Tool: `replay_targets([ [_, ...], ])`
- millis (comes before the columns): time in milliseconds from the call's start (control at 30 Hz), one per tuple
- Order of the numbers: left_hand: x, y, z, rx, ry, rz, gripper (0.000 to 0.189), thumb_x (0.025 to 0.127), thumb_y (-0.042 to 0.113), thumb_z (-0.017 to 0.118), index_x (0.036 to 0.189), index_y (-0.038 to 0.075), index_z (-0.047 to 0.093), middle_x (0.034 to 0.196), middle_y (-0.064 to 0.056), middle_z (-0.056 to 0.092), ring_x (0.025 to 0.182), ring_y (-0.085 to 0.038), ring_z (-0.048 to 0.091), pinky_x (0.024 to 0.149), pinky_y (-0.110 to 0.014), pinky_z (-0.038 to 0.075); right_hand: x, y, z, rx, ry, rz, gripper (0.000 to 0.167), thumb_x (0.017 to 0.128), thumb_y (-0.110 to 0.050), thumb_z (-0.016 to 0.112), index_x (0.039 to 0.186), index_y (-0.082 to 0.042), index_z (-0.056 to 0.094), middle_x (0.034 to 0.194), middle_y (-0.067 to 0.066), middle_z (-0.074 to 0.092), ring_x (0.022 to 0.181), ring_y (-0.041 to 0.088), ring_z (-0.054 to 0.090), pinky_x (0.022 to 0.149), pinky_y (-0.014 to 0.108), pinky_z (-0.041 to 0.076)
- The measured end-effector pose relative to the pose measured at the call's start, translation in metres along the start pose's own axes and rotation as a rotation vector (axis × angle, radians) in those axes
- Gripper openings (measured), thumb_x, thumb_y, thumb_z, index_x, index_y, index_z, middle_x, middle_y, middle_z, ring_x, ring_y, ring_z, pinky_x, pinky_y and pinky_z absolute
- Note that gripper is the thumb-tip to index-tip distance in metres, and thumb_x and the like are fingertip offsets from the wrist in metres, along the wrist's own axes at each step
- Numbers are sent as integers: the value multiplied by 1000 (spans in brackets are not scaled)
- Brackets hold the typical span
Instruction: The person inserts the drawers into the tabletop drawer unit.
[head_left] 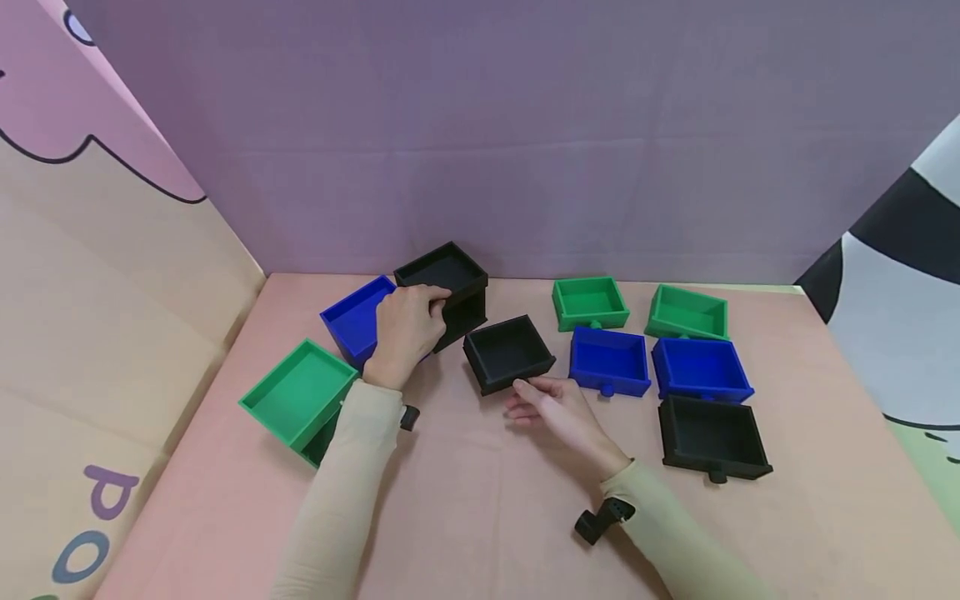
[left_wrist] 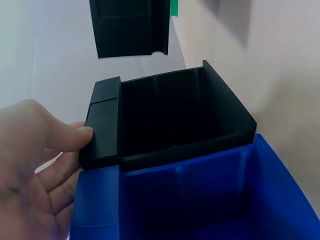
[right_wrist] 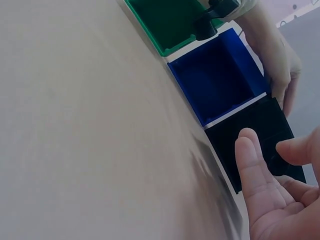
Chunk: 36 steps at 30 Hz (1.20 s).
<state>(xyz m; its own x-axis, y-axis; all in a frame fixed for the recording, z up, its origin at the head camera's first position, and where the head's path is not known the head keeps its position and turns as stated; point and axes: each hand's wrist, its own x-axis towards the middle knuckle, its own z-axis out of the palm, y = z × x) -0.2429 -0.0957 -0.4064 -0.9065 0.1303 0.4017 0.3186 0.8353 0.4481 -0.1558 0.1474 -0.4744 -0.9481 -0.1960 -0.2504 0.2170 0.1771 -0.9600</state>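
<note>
My left hand point(head_left: 407, 329) grips the black open-fronted box point(head_left: 444, 271); in the left wrist view the thumb point(left_wrist: 75, 137) presses its edge, with fingers behind. Beside it stands a matching blue box point(head_left: 356, 317), partly hidden by that hand. My right hand point(head_left: 558, 417) pinches the small round knob point(right_wrist: 276, 164) on the front of a black drawer point(head_left: 508, 354). That drawer tilts a little, just right of the black box, with a shadow under its left side. Its front faces the right palm in the right wrist view.
A green box point(head_left: 300, 392) stands at the left, near the left forearm. To the right lie two green drawers point(head_left: 591, 302), two blue drawers point(head_left: 609, 360) and another black drawer point(head_left: 712, 437). A purple-grey cloth wall point(head_left: 510, 167) rises behind the pink tabletop point(head_left: 450, 517).
</note>
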Motion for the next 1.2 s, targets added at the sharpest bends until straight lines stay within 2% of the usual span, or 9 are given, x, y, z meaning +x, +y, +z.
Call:
replay_targets([
  [233,-1,3,0,-13,9,-4,24,101,9,68,119,10,83,115,-14,82,78,-31,74,60,-36,56,13,-1,1,1,-2,31,43,110,-31,60,125,7,69,114,22,78,98,26,80,89,34,64],
  [467,-3,2,0,-10,37,-7,23,99,7,68,117,9,84,112,-14,82,74,-30,72,57,-34,53,29,-1,5,4,-4,62,42,109,-34,60,124,3,71,114,18,79,96,21,79,89,31,64],
  [733,-2,3,0,-16,3,-14,24,101,8,67,119,9,83,115,-15,81,80,-31,75,62,-35,57,41,-2,10,24,11,102,38,109,-31,60,122,2,73,112,17,79,91,18,78,87,31,64],
  [967,-2,3,-2,-4,11,-29,24,100,8,69,118,10,83,112,-14,82,74,-30,72,58,-35,54,49,-5,15,5,-7,86,37,109,-27,59,120,5,72,107,17,79,88,17,79,84,31,65],
  [1200,-1,4,-1,1,-8,-28,24,101,9,67,120,11,83,112,-14,82,73,-29,71,58,-33,51,54,-7,21,22,-3,85,33,108,-23,62,117,7,72,104,17,79,84,15,79,81,31,65],
])
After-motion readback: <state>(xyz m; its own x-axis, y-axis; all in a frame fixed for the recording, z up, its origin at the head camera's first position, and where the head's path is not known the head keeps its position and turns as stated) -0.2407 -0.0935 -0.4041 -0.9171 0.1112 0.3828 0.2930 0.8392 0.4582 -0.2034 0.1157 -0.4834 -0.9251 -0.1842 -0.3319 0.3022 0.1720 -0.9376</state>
